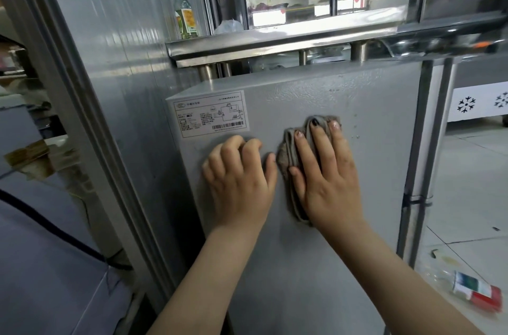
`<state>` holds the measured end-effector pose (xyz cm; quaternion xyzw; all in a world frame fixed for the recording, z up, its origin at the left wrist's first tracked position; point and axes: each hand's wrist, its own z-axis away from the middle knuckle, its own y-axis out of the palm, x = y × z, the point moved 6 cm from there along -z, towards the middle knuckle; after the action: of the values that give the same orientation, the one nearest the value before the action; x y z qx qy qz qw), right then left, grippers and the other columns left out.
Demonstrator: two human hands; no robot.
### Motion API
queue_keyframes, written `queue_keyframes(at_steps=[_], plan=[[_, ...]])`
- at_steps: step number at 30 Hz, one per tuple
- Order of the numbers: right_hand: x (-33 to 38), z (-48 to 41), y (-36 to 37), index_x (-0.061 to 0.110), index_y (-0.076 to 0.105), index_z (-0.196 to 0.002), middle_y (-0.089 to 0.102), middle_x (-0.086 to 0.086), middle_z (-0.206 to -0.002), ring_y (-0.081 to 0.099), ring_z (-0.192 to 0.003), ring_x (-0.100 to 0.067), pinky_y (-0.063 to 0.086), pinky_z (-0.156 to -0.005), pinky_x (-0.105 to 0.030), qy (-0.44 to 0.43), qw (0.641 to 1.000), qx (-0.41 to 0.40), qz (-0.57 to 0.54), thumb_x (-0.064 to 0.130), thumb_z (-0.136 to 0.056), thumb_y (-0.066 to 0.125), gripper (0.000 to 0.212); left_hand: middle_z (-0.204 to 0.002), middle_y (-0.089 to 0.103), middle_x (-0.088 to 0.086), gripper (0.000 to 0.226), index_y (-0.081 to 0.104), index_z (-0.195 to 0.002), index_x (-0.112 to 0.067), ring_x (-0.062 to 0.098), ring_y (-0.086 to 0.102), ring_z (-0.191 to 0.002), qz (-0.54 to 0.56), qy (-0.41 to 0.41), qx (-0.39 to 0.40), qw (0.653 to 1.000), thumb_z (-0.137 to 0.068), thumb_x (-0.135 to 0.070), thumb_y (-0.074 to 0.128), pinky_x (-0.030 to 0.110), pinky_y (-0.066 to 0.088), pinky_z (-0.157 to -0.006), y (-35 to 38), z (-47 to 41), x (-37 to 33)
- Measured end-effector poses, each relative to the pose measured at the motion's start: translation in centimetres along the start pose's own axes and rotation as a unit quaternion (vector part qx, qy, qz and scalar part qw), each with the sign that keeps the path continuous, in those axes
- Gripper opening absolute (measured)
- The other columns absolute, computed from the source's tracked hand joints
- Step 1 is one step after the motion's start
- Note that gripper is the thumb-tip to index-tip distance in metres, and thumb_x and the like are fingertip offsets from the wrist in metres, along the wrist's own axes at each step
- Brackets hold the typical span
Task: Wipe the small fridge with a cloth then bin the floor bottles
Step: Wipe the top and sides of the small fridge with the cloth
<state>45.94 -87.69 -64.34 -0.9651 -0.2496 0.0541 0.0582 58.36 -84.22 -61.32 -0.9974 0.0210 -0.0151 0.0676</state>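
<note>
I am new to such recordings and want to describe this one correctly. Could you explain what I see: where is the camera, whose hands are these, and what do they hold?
There is no machine here. A person wears one camera on the head, looking forward and down, so you see that person's own two bare hands. The grey panel is the small fridge, with a printed label on it. The right hand lies flat, fingers straight, pressing a grey cloth against the panel. The left hand rests on the panel beside it with fingers curled and seems to hold nothing. At lower right a bottle lies on the tiled floor.
</note>
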Motion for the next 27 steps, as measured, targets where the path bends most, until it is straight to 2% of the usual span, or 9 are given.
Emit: queue_keyframes(at_steps=[5, 7, 10, 13, 18, 22, 27], plan=[[-0.7, -1.8, -0.2, 0.013, 0.035, -0.139, 0.03, -0.012, -0.143, 0.024, -0.137, -0.033, 0.029, -0.11, -0.046, -0.001, 1.0, -0.015, 0.005, 0.031, -0.099, 0.038, 0.044, -0.103, 0.038, 0.007, 0.025, 0.044, -0.094, -0.016, 0.028, 0.039, -0.091, -0.011, 0.024, -0.005, 1.0, -0.084, -0.037, 0.052, 0.042, 0.031, -0.074, 0.5, -1.0, -0.6], [-1.1, -3.4, -0.5, 0.012, 0.039, -0.137, 0.032, -0.013, -0.143, 0.024, -0.136, -0.033, 0.027, -0.112, -0.046, 0.007, 1.0, -0.027, 0.001, 0.031, -0.098, 0.038, 0.043, -0.101, 0.045, 0.01, 0.027, 0.044, -0.091, -0.015, 0.027, 0.038, -0.088, -0.019, 0.026, -0.001, 0.999, -0.084, -0.039, 0.052, 0.042, 0.03, -0.072, 0.7, -1.4, -0.8], [-1.7, -6.2, -1.0, 0.01, 0.044, -0.136, 0.042, -0.019, -0.142, 0.025, -0.136, -0.033, 0.024, -0.112, -0.046, 0.012, 0.999, -0.033, 0.001, 0.031, -0.098, 0.035, 0.044, -0.092, 0.057, 0.016, 0.03, 0.046, -0.088, -0.013, 0.027, 0.038, -0.085, -0.03, 0.012, 0.005, 0.999, -0.084, -0.042, 0.052, 0.041, 0.029, -0.07, 0.8, -1.6, -1.0], [-2.2, -7.5, -1.3, 0.009, 0.044, -0.136, 0.042, -0.019, -0.142, 0.026, -0.136, -0.034, 0.024, -0.113, -0.047, 0.039, 0.999, -0.038, -0.001, 0.032, -0.098, 0.032, 0.046, -0.091, 0.057, 0.017, 0.032, 0.047, -0.085, -0.012, 0.028, 0.037, -0.086, -0.037, -0.014, 0.013, 0.999, -0.084, -0.043, 0.052, 0.042, 0.028, -0.07, 0.9, -1.6, -1.4], [-2.1, -4.3, -1.1, 0.006, 0.042, -0.137, 0.037, -0.022, -0.144, 0.023, -0.137, -0.038, 0.024, -0.113, -0.047, 0.078, 0.996, -0.04, -0.014, 0.028, -0.097, 0.036, 0.046, -0.092, 0.057, 0.018, 0.031, 0.047, -0.084, -0.012, 0.028, 0.037, -0.086, -0.029, -0.043, 0.008, 0.999, -0.085, -0.043, 0.051, 0.042, 0.028, -0.07, 1.0, -1.9, -1.9], [-2.4, 0.1, -0.4, 0.009, 0.034, -0.14, 0.028, -0.019, -0.145, 0.02, -0.138, -0.039, 0.024, -0.113, -0.047, 0.041, 0.999, -0.004, 0.008, 0.029, -0.098, 0.035, 0.047, -0.091, 0.057, 0.017, 0.031, 0.045, -0.083, -0.013, 0.028, 0.037, -0.085, -0.022, -0.047, 0.019, 0.998, -0.084, -0.043, 0.052, 0.042, 0.028, -0.069, 1.2, -1.7, -2.5], [-3.4, 1.3, -0.6, 0.012, 0.031, -0.141, 0.027, -0.015, -0.145, 0.018, -0.139, -0.034, 0.026, -0.112, -0.046, 0.009, 1.0, 0.017, 0.023, 0.033, -0.098, 0.034, 0.048, -0.091, 0.057, 0.017, 0.03, 0.048, -0.083, -0.013, 0.028, 0.036, -0.085, -0.016, -0.058, 0.029, 0.998, -0.082, -0.042, 0.054, 0.041, 0.027, -0.068, 1.3, -1.5, -3.4]])
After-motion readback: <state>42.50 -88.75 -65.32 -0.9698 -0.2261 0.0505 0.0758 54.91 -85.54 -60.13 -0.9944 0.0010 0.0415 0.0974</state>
